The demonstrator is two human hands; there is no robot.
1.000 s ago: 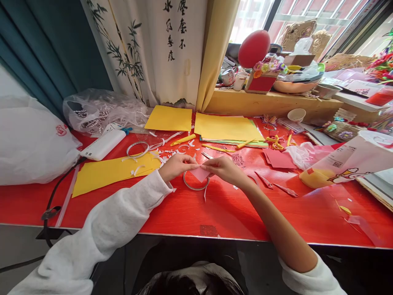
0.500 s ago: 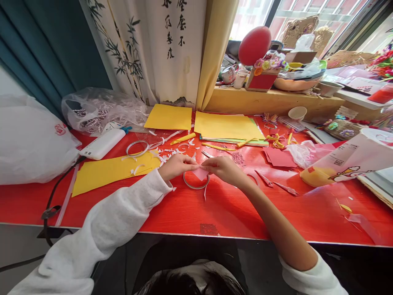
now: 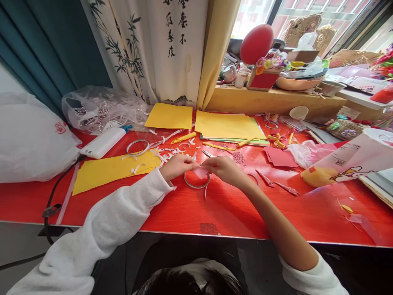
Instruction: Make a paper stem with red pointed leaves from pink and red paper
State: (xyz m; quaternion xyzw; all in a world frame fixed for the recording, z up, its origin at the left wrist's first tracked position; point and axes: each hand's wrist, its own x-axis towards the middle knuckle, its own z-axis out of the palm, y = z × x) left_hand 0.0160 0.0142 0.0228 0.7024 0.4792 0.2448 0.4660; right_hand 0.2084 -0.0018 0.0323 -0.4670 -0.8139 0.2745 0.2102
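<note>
"Which step is in hand?"
"Pink paper (image 3: 200, 173) is pinched by the left hand (image 3: 177, 167) and the right hand (image 3: 225, 170) together, over a ring (image 3: 196, 188) on the tabletop (image 3: 184, 215); apparently it is being shaped."
"What is called for next?"
"Light, even pressure, probably, so stray creases are avoided."

Bright daylight from the window (image 3: 307, 14) leaves glare on the red table (image 3: 233, 205); edges look stretched.
</note>
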